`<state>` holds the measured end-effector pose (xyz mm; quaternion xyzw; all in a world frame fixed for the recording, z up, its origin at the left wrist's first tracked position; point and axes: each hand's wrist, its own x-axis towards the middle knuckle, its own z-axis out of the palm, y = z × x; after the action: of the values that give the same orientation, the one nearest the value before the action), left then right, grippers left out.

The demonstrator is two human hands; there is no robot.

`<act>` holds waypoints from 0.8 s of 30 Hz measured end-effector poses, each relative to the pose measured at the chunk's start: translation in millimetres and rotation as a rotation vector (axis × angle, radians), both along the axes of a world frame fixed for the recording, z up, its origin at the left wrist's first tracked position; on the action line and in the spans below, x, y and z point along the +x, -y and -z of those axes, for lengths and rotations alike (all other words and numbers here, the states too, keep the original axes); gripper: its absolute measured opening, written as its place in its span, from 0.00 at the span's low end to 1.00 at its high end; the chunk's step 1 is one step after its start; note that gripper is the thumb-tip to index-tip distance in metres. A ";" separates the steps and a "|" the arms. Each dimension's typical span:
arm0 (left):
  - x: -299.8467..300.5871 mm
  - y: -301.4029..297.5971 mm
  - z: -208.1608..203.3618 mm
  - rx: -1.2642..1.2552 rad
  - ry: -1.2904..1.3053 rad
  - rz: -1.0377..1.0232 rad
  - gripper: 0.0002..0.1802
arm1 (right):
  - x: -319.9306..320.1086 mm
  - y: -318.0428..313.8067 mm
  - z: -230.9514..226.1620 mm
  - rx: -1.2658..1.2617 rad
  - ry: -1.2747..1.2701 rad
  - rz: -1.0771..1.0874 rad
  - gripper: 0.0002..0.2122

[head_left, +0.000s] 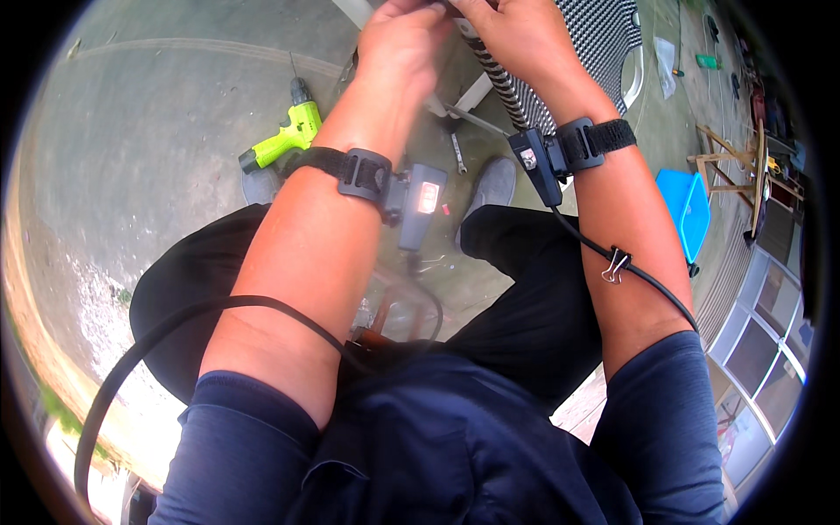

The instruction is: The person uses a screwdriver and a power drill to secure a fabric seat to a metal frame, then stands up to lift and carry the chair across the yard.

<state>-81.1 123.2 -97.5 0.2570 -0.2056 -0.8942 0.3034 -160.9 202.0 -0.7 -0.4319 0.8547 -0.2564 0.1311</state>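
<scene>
Both my hands meet at the top edge of the view, and their fingertips are partly cut off. My left hand (401,37) is slightly blurred, its fingers curled together in a pinch; what lies between them is hidden. Close beside it, my right hand (522,33) bends its thumb and fingers inward over the corner of a woven black-and-white chair (598,42). Whatever those fingers grip cannot be made out. Pale metal legs (473,94) show below the weave. On the floor left of my left forearm lies a lime-green cordless drill (293,131) with a long bit.
A wrench (458,154) lies on the concrete floor between my shoes. To the right stand a blue plastic bin (688,210) and a wooden frame (731,157). A clear plastic bag (665,66) lies beyond the chair. A black cable (175,328) loops past my left arm.
</scene>
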 end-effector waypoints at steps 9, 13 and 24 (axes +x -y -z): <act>8.3 1.1 6.2 -0.068 0.119 -0.019 0.21 | 17.1 4.5 -20.2 0.003 0.075 0.101 0.19; 11.5 -0.9 -2.5 -0.080 0.110 0.008 0.19 | 7.8 8.8 -9.0 0.033 -0.068 0.076 0.20; 14.6 -8.8 -12.7 -0.005 0.169 -0.022 0.18 | 7.3 12.8 -6.2 0.057 -0.016 0.151 0.18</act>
<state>-66.5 132.0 -84.8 0.3331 -0.2298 -0.8654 0.2955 -153.6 189.3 5.5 -0.3645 0.8927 -0.2378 0.1168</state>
